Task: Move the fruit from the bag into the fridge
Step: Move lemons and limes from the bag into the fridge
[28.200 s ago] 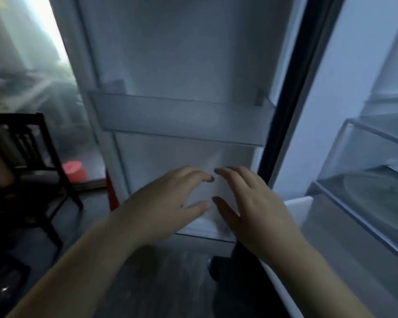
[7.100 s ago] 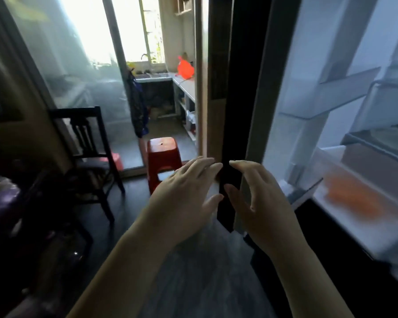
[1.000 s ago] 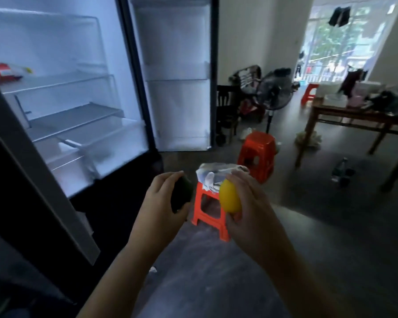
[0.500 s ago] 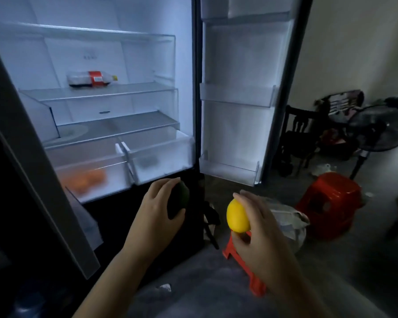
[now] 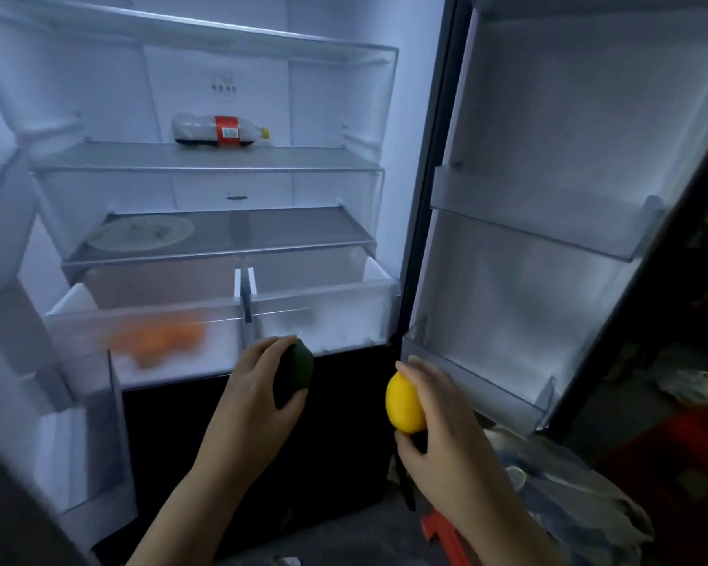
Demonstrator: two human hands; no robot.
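Observation:
The fridge [image 5: 221, 173] stands open in front of me, lit inside. My left hand [image 5: 254, 398] grips a dark green fruit [image 5: 297, 371] just below the right crisper drawer [image 5: 323, 316]. My right hand [image 5: 446, 426] holds a yellow lemon [image 5: 403, 402] in front of the lowest right door bin [image 5: 475, 381]. Orange fruit [image 5: 160, 339] shows blurred through the front of the left crisper drawer [image 5: 140, 320]. Both drawers are pulled out a little. The pale plastic bag [image 5: 569, 496] lies at the lower right behind my right wrist.
A bottle with a red label [image 5: 219, 132] lies on an upper shelf. A round plate [image 5: 140, 232] rests on the lower glass shelf. Both fridge doors are swung open, with the right door [image 5: 569, 198] and its bins beside my right hand. Red stools [image 5: 671, 455] stand at the lower right.
My view has turned from the room toward the fridge and come closer. Both hands, each still holding its fruit, now sit nearer the crisper drawers.

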